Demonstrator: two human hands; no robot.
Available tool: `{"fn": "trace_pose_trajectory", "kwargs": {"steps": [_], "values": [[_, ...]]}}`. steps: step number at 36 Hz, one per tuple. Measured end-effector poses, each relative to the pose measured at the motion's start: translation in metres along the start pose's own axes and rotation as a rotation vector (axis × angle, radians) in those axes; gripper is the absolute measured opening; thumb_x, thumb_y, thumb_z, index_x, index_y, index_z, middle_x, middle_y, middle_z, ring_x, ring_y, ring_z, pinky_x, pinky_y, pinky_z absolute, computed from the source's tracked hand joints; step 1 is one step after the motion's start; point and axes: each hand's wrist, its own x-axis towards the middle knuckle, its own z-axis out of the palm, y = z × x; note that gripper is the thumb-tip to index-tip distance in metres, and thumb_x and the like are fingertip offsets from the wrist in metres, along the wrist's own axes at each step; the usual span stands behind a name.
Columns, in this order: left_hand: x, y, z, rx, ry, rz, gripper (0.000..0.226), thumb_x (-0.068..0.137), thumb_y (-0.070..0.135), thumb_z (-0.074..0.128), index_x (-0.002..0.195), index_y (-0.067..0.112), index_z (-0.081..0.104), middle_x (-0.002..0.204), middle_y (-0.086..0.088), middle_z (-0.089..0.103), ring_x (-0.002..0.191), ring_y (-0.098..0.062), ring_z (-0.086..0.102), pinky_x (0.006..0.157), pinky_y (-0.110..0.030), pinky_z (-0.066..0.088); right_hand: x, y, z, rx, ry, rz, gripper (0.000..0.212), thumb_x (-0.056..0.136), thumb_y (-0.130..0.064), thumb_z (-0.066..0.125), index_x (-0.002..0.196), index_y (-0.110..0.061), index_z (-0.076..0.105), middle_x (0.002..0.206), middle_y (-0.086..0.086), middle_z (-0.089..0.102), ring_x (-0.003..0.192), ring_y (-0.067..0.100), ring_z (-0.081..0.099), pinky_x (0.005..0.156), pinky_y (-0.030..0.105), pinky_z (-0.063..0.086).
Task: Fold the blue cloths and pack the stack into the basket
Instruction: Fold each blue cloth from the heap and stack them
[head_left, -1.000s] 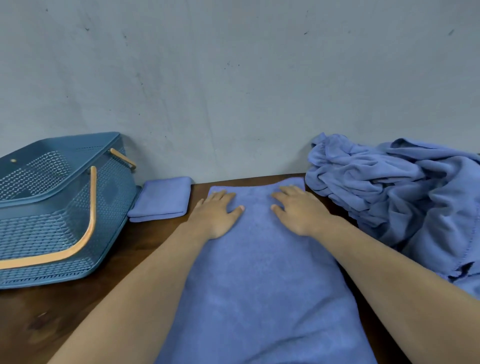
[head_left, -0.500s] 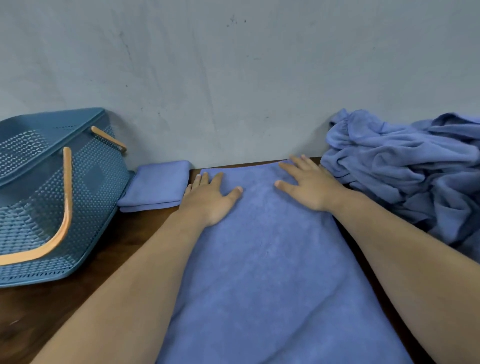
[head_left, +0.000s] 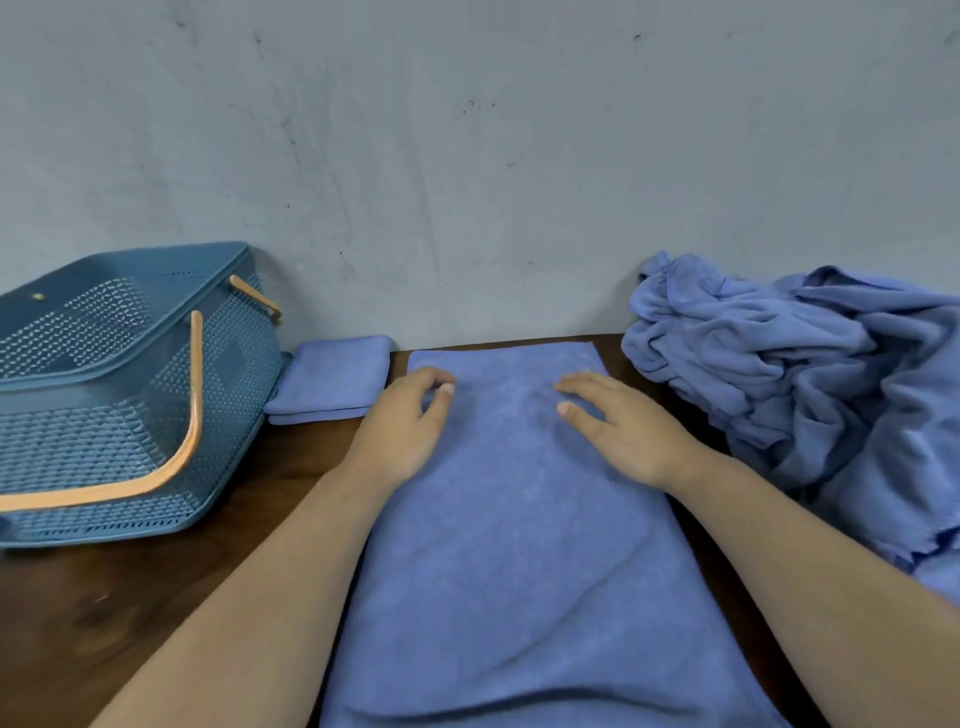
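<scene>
1. Cloth (head_left: 519, 545): the blue cloth lies spread flat on the table (head_left: 130, 613) straight in front of you. It runs from the near edge of the view up to the wall (head_left: 467, 182), with a soft crease across its near half.
2. Pile (head_left: 805, 374): to your right, a crumpled pile of blue cloths sits against the wall, just beside the spread cloth's far right corner.
3. Basket (head_left: 130, 431): to your left, the blue latticed basket stands on the table near the wall, well apart from the cloth. Its near orange handle (head_left: 193, 415) hangs down over the side wall.
4. Folded cloth (head_left: 332, 379): one small folded cloth lies between the basket and the spread cloth, touching the basket's corner.
5. Right hand (head_left: 623, 431): your right hand rests palm down on the cloth's far half, with its fingers nearly straight, its thumb out, and nothing gripped.
6. Left hand (head_left: 405, 426): your left hand sits on the cloth near its far left corner. Its fingers are curled and the thumb tip is close to the fingertips. You cannot tell whether any fabric is caught between them.
</scene>
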Motion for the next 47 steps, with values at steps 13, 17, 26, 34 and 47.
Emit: {"fn": "trace_pose_trajectory", "kwargs": {"steps": [13, 17, 26, 34, 47], "values": [[-0.141, 0.022, -0.052, -0.145, -0.056, 0.036, 0.012, 0.105, 0.027, 0.064, 0.106, 0.036, 0.071, 0.109, 0.008, 0.071, 0.104, -0.018, 0.068, 0.095, -0.046, 0.054, -0.147, -0.035, -0.032, 0.362, -0.018, -0.027, 0.026, 0.103, -0.039, 0.064, 0.127, -0.036, 0.073, 0.139, -0.025, 0.062, 0.137, -0.01, 0.049, 0.117, 0.015, 0.033], [-0.187, 0.042, -0.067, -0.165, -0.108, 0.069, 0.012, 0.099, 0.025, 0.065, 0.106, 0.032, 0.072, 0.105, 0.003, 0.069, 0.098, -0.021, 0.065, 0.086, -0.036, 0.05, -0.188, -0.046, -0.039, 0.421, -0.036, -0.025, 0.019, 0.101, -0.036, 0.068, 0.118, -0.038, 0.076, 0.137, -0.023, 0.064, 0.137, -0.002, 0.052, 0.115, 0.027, 0.037], [-0.268, 0.072, -0.095, -0.094, -0.173, 0.188, 0.015, 0.097, 0.018, 0.068, 0.099, 0.032, 0.073, 0.109, 0.007, 0.07, 0.11, -0.023, 0.065, 0.096, -0.031, 0.047, -0.25, -0.061, -0.057, 0.504, -0.062, -0.124, 0.023, 0.095, -0.007, 0.076, 0.101, -0.029, 0.082, 0.138, -0.01, 0.067, 0.144, 0.017, 0.048, 0.118, 0.045, 0.036], [-0.307, 0.083, -0.115, -0.055, -0.413, 0.171, 0.066, 0.068, -0.009, 0.055, 0.108, 0.038, 0.077, 0.124, 0.009, 0.068, 0.123, -0.023, 0.059, 0.102, -0.031, 0.044, -0.283, -0.076, -0.063, 0.201, -0.186, -0.225, 0.025, 0.082, -0.047, 0.089, 0.103, -0.047, 0.077, 0.15, -0.027, 0.054, 0.157, 0.012, 0.025, 0.123, 0.047, 0.021], [-0.307, 0.087, -0.113, -0.042, -0.344, 0.11, 0.006, 0.099, 0.034, 0.072, 0.103, 0.036, 0.076, 0.116, 0.01, 0.074, 0.113, -0.017, 0.068, 0.098, -0.033, 0.047, -0.285, -0.074, -0.053, 0.111, -0.035, -0.264, 0.017, 0.101, -0.018, 0.067, 0.096, -0.033, 0.065, 0.133, -0.022, 0.064, 0.138, 0.013, 0.052, 0.113, 0.027, 0.035]]}}
